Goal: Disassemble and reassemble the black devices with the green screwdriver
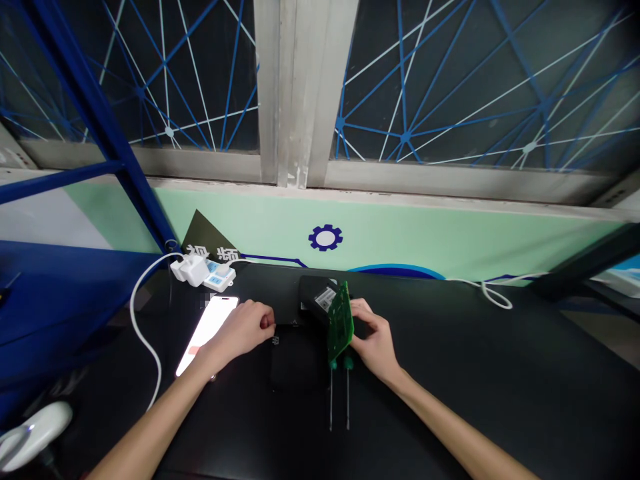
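My right hand (375, 339) pinches a green circuit board (341, 323) by its right edge and holds it tilted up on edge. Below the board lie two screwdrivers (348, 397) with green handles and thin metal shafts, side by side, their handles partly hidden by the board. A flat, square black plastic case (297, 363) rests on the table left of them. The curled fingers of my left hand (250, 327) are at the case's upper left corner and seem to grip its edge. Behind the board sits a black box-shaped part (313, 293) with a white label, partly covered.
A phone with a bright screen (213, 327) lies under my left wrist. Beyond it are a power strip (219, 275) and a white charger (193, 269) with a cable (135, 320). Another white cable (495, 297) runs along the wall at the black table's (480, 360) back right.
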`<state>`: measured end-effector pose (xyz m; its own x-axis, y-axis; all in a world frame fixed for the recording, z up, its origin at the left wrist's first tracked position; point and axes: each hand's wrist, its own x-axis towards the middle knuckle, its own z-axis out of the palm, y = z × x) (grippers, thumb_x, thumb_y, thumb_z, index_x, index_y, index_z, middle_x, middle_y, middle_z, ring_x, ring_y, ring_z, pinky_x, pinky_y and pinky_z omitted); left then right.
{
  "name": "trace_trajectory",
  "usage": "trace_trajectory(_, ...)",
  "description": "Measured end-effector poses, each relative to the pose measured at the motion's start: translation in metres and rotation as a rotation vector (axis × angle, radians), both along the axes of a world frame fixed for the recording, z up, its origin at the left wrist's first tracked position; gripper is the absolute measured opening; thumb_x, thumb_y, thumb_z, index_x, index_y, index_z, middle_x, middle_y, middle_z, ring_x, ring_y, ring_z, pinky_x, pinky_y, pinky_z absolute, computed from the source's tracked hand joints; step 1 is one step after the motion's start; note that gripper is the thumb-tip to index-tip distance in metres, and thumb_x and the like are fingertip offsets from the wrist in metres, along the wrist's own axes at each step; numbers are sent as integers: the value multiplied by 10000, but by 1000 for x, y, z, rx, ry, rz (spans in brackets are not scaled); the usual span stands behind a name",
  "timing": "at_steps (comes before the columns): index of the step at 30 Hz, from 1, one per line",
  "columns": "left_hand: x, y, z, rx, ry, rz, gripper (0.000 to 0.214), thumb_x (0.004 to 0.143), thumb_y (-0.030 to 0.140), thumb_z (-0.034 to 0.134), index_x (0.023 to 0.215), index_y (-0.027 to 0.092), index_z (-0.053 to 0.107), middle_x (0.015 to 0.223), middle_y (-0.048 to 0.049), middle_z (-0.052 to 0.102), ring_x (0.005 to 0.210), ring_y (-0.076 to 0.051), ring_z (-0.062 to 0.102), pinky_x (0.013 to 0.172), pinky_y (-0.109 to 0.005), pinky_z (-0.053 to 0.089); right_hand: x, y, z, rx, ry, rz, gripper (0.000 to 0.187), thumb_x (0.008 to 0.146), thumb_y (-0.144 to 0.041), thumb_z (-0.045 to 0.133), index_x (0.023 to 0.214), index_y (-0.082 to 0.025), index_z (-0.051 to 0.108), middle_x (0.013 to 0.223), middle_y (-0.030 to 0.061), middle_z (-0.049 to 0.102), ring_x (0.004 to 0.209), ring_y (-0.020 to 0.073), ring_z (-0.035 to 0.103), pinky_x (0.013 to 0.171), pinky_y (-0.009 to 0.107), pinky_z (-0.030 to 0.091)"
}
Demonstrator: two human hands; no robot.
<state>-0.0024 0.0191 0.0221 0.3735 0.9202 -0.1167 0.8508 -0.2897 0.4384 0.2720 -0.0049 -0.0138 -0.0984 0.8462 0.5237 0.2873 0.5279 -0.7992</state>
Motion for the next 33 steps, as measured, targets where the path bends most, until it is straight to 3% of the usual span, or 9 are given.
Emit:
trace_trajectory(11, -6, 3, -2, -40, -32, 3, 172, 839, 326, 574, 817, 226, 711, 733, -8, 696, 721, -201, 635, 560, -271, 354, -4, -4, 2, 17, -94, 52, 60, 836, -238, 693, 778, -232, 680, 830, 51, 678, 892, 249, 577, 834, 407, 467)
trace_trajectory(23, -13, 5, -12, -319, -250, -30, 231, 822, 333, 547, 979, 184, 627, 674, -7, 694, 605, -182, 670, 499, -245, 468, -12, -12, 7, 49, -319, 66, 35, 803, -220, 708, 779, -242, 695, 819, 41, 711, 979, 276, 578, 909, 457, 416)
trace_trajectory(33, -14, 4, -9, -358, -278, -80, 279, 778, 242, 536, 1040, 167, 597, 698, -5, 689, 620, -163, 664, 498, -221, 480, -14, -14, 7, 64, -406, 117, 115, 760, -155, 742, 808, -248, 694, 794, 9, 725, 953, 265, 584, 941, 483, 376)
